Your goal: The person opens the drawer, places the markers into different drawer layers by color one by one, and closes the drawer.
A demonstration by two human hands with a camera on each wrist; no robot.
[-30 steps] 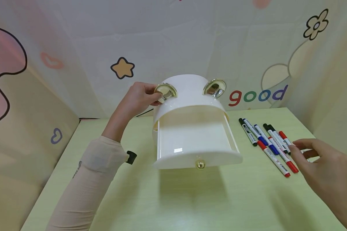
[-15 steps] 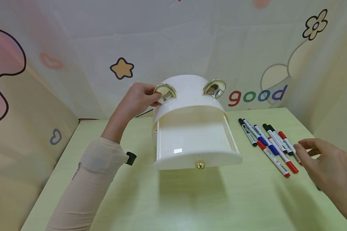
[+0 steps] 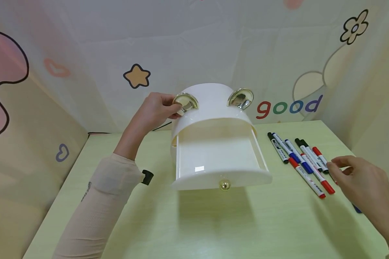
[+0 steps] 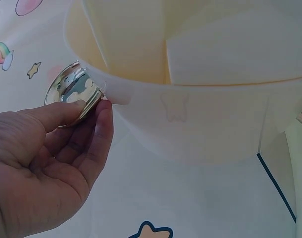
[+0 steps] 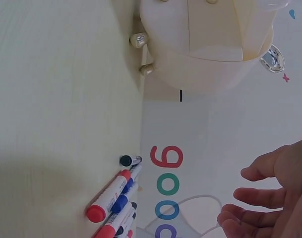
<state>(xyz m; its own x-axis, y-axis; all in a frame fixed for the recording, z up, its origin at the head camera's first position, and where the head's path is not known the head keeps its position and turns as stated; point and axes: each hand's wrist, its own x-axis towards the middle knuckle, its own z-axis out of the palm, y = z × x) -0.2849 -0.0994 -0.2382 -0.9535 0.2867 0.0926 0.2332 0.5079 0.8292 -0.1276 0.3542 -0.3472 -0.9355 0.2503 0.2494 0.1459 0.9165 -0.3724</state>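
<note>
A white desktop storage box [image 3: 210,97] with two gold ear-shaped pieces stands on the table, its top drawer [image 3: 220,153] pulled out and bare inside. Thumb and fingers of my left hand [image 3: 156,110] pinch the left gold ear [image 3: 190,100]; the left wrist view shows this grip on the ear [image 4: 74,91] close up. Over the right side of the table hovers my right hand [image 3: 364,183], fingers loosely bent and nothing between them. Just left of it lie several whiteboard markers [image 3: 306,178] with black, blue and red caps.
A round gold knob [image 3: 224,185] sits on the drawer front, which juts toward me over the table [image 3: 214,230]. Small gold feet [image 5: 139,40] carry the box. A printed cloth [image 3: 194,46] hangs behind. A small dark blue end [image 3: 357,208] shows beneath my right hand.
My right hand shifts slightly right, then a little back left, over the markers. The left hand keeps its pinch on the ear; box and drawer stay put.
</note>
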